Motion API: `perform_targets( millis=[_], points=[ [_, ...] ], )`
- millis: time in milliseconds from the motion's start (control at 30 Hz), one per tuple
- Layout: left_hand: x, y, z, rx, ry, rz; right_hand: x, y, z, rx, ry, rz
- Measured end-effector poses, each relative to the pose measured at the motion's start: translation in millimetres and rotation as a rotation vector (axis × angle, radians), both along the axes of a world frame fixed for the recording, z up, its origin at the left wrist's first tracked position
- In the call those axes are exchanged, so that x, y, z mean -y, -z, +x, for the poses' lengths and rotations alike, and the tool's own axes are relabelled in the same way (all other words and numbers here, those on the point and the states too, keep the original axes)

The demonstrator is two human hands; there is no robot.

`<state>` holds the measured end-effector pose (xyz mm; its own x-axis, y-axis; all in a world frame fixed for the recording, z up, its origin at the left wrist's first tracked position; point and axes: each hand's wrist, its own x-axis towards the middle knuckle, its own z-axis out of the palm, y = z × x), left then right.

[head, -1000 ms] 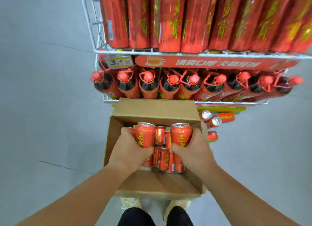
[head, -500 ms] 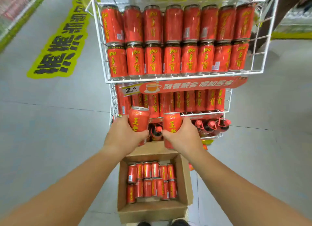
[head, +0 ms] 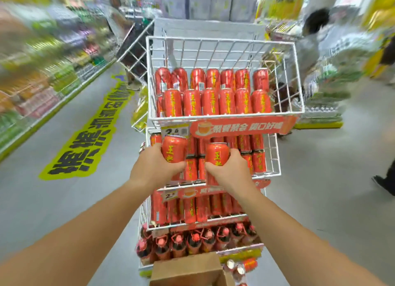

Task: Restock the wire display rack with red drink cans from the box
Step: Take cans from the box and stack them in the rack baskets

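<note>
Seen from the head of a person standing at a white wire rack [head: 220, 40] in a shop aisle, both bare arms reach forward. The left hand [head: 152, 170] is wrapped around one red can [head: 174, 149], held upright, thumb across its front. The right hand [head: 229, 172] grips a second red can [head: 217, 154] the same way, just beside the first. Both cans are held in front of the rack's second shelf, below a small price tag [head: 175, 130] and a red banner [head: 241, 126] on the front edge of the top basket.

The top basket holds stocked cans [head: 210, 101] in two stacked rows, with open space above them. The second shelf and the one under it are also lined with red cans. The lowest shelf carries dark bottles [head: 192, 240] with red caps.

At the foot of the rack, at the bottom edge of the view, sits the cardboard box [head: 188, 270] (only its closed-looking top flap shows, not what is inside). A few loose cans [head: 239, 266] lie on the floor just to its right.

A yellow floor sticker [head: 89, 140] with black lettering runs along the grey floor to the left. Shelves of goods and another person [head: 310, 42] in the background are blurred.
</note>
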<state>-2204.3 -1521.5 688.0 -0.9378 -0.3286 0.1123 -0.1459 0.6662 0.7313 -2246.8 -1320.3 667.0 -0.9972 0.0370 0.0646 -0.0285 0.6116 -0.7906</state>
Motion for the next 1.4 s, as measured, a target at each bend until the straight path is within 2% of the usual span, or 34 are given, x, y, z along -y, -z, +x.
perform_targets(
  millis=[300, 600, 800, 1033, 1400],
  points=[
    [7.0, -103.0, -32.7, -0.155, 0.043, 0.040, -1.2, -90.2, -26.5, -0.123, 0.014, -0.056],
    [11.7, -145.4, -107.9, -0.177, -0.087, 0.005, 0.5, -150.6, -119.8, -0.186, -0.090, -0.051],
    [17.1, -151.4, -171.8, -0.180, -0.173, 0.063, 40.8, -168.3, -205.7, -0.145, -0.174, -0.061],
    [24.2, -141.2, -243.4, -0.207, -0.238, 0.101, 83.8, -158.2, -294.0, -0.119, -0.228, -0.059],
    [42.4, -111.9, -284.3, -0.132, -0.325, 0.015, 111.9, -125.2, -324.8, -0.081, -0.238, 0.024]
  ],
)
